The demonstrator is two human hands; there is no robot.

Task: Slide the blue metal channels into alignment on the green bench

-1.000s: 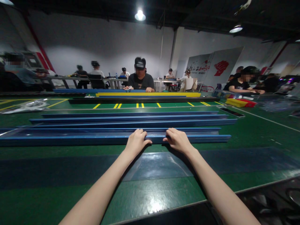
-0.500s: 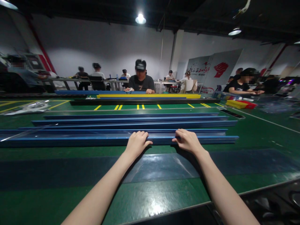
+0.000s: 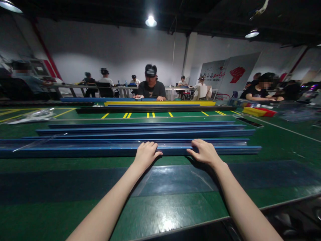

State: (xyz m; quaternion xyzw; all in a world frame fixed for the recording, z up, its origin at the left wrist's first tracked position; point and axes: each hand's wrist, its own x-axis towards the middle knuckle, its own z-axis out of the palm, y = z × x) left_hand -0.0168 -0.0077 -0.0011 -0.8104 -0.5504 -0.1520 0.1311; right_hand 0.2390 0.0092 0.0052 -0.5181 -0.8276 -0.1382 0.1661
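Observation:
A long blue channel [image 3: 174,150] lies crosswise on the green table [image 3: 160,211]. My left hand [image 3: 147,154] grips its near wall, fingers over the top edge and thumb on the front. To the right, my right hand [image 3: 203,152] rests at the same channel, fingers curled over the edge and thumb stretched along the front, slightly apart from them. Inside the channel is clear film. Between my arms and beyond them, a flat transparent strip [image 3: 173,179] lies in front of the channel.
More blue channels [image 3: 145,131] lie behind. Farther back are a yellow channel [image 3: 160,103], a black channel [image 3: 155,109] and a phone [image 3: 249,122]. Yellow and red trays [image 3: 259,111] stand right. A person [image 3: 151,88] sits opposite.
The near blue channel has shifted to the right. My right hand has moved slightly right and its thumb has opened outward; my left hand has stayed nearly in place.

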